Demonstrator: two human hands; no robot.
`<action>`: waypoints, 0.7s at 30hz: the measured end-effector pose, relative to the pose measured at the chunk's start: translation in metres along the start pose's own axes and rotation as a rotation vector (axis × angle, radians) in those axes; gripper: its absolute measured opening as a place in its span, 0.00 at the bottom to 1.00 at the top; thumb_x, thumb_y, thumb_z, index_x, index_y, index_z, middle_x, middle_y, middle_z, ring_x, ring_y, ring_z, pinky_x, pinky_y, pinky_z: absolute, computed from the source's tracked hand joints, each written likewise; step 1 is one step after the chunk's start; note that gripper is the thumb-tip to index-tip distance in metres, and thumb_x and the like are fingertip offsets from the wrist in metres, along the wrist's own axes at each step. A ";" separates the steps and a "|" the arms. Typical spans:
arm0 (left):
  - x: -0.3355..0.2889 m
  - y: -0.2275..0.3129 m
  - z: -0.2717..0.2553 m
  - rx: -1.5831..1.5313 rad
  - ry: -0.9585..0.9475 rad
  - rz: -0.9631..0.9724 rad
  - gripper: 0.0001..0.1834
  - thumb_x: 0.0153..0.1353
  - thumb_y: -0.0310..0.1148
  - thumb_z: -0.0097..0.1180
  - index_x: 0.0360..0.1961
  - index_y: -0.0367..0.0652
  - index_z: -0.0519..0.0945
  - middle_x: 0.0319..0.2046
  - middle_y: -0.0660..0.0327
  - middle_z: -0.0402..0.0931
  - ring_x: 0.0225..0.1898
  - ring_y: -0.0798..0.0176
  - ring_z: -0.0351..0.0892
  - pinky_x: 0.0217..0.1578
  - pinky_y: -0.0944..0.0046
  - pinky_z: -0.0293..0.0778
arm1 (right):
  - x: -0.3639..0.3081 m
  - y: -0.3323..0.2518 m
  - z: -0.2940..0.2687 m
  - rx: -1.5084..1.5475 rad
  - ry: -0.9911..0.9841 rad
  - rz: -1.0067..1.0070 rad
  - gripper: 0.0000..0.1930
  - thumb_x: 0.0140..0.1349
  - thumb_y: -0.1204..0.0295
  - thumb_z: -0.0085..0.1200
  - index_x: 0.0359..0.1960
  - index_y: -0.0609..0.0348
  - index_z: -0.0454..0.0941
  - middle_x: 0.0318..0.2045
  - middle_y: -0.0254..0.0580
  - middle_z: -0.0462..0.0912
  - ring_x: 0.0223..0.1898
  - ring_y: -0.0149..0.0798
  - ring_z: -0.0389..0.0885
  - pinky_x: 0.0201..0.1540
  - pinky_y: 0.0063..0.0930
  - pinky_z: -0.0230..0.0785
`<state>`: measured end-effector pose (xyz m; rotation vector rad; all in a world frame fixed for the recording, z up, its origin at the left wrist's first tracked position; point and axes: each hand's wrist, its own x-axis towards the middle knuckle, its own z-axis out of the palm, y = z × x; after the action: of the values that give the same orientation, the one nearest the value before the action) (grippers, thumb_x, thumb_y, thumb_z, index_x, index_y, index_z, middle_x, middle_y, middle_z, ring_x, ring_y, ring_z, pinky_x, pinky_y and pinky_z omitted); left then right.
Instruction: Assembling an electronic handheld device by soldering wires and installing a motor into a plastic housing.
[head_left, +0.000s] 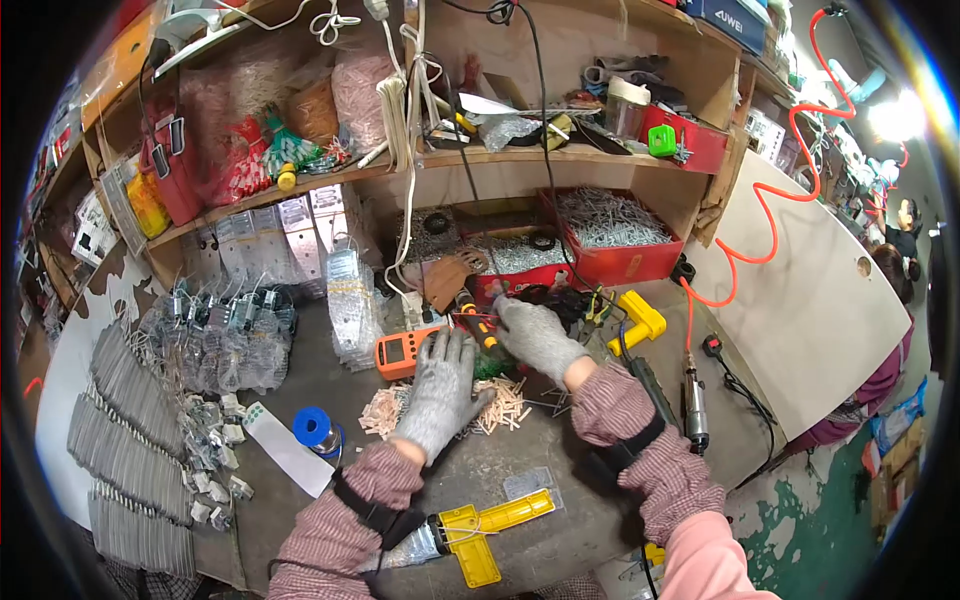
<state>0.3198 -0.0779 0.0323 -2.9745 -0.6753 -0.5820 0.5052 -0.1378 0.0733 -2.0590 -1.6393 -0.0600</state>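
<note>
My left hand (438, 392), in a grey knit glove, lies with fingers stretched out beside the orange handheld meter (400, 352), its fingertips by the meter's right end. Under and around that palm is a pile of small peach-coloured sticks (505, 408). My right hand (540, 338), gloved likewise, reaches in from the right. Its fingers are drawn together at a tangle of black leads (552, 300); what they pinch is too small to make out. Between the hands lies a yellow-and-black handle (474, 314), like a screwdriver's. A yellow gun-shaped plastic housing (468, 545) rests near the forearms.
Red boxes of screws (625, 265) stand at the back under a wooden shelf (560, 155). Another yellow housing (640, 322) and a hanging air screwdriver (695, 405) are on the right. Leftward lie a blue wire spool (313, 428), a white strip (288, 448) and rows of clear parts (130, 455).
</note>
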 end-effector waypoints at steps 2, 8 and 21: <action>0.010 -0.005 0.002 -0.007 -0.014 -0.026 0.42 0.58 0.52 0.66 0.65 0.36 0.69 0.66 0.44 0.66 0.73 0.44 0.57 0.72 0.41 0.50 | 0.009 0.004 0.008 -0.151 -0.242 0.030 0.09 0.63 0.73 0.52 0.43 0.60 0.75 0.38 0.59 0.85 0.44 0.61 0.85 0.45 0.54 0.76; 0.017 -0.014 0.013 -0.133 -0.068 0.069 0.36 0.58 0.50 0.67 0.61 0.38 0.73 0.60 0.48 0.73 0.70 0.43 0.61 0.70 0.41 0.52 | 0.006 -0.010 0.007 -0.232 -0.143 0.015 0.09 0.62 0.74 0.52 0.44 0.59 0.76 0.39 0.58 0.86 0.41 0.57 0.87 0.43 0.50 0.79; -0.134 0.018 -0.075 -0.597 -0.306 0.287 0.32 0.58 0.52 0.62 0.59 0.44 0.76 0.48 0.51 0.78 0.56 0.48 0.73 0.62 0.43 0.62 | -0.210 -0.007 -0.027 0.275 -0.046 0.386 0.11 0.64 0.71 0.60 0.43 0.65 0.82 0.33 0.55 0.84 0.36 0.49 0.84 0.41 0.39 0.73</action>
<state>0.1896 -0.1580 0.0533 -3.6680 -0.0640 -0.3555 0.4491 -0.3370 0.0286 -2.1289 -1.1714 0.3285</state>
